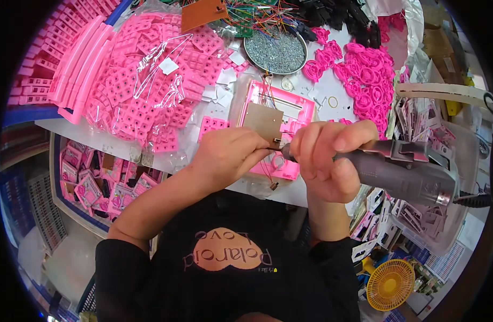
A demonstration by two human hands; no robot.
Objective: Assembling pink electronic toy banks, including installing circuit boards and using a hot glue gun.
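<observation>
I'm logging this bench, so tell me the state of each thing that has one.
Right hand: closed around the power screwdriver.
Power screwdriver: held, bit end over the pink housing.
Left hand: fingertips at the bit, grip unclear.
Pink housing: lying open, wires exposed.
Round metal bowl: filled with small metal parts.
Clear bag: bulging with pink parts.

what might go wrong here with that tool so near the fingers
The left hand has its fingertips at the tip of the grey handheld tool in the right hand, so a slip might hurt them. A small plug on thin wires sits past the near edge of the pink housing; it could snag.
</observation>
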